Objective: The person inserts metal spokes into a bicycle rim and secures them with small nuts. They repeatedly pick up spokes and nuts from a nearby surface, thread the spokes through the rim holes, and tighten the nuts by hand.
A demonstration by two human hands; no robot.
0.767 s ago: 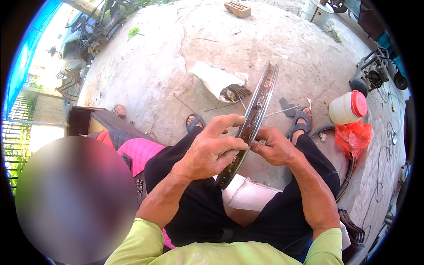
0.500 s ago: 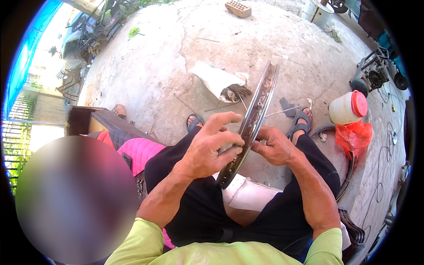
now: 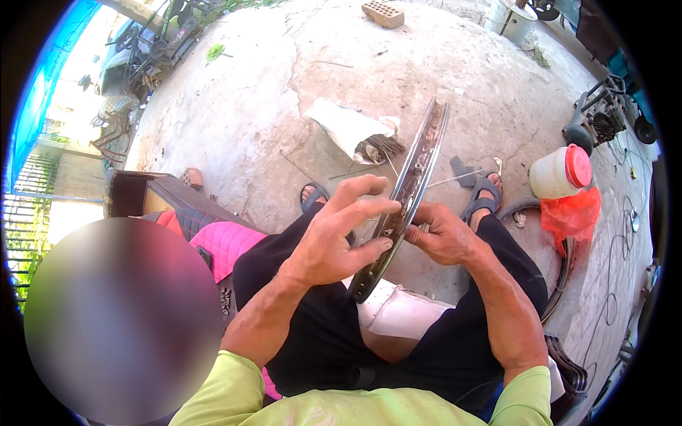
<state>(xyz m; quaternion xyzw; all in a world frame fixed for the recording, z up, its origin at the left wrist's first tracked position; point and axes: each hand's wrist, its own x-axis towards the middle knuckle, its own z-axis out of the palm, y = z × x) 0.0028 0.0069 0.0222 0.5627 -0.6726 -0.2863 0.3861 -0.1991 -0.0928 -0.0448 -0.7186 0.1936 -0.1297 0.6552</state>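
A rusty metal wheel rim (image 3: pixel 405 199) stands edge-on between my knees, tilted with its top away to the right. A few thin spokes (image 3: pixel 453 177) stick out from it. My right hand (image 3: pixel 442 234) grips the rim from the right side, thumb pressed near its edge. On the other side my left hand (image 3: pixel 334 231) has its fingers spread, with the index fingertip and thumb at the rim's face. Beyond the rim, a white sack (image 3: pixel 346 126) lies on the ground with a bundle of spokes (image 3: pixel 380 149) showing at its mouth.
On the right are a white tub with red lid (image 3: pixel 558 172), a red plastic bag (image 3: pixel 574 213), a tyre (image 3: pixel 561 287) and a compressor-like machine (image 3: pixel 604 117). A brick (image 3: pixel 383 14) lies far ahead. A pink quilted cloth (image 3: pixel 227 245) and a wooden box (image 3: pixel 181 195) are left.
My left index finger has stretched upward along the rim, and the thumb and fingers have moved further apart. The rim and my right hand stay nearly still.
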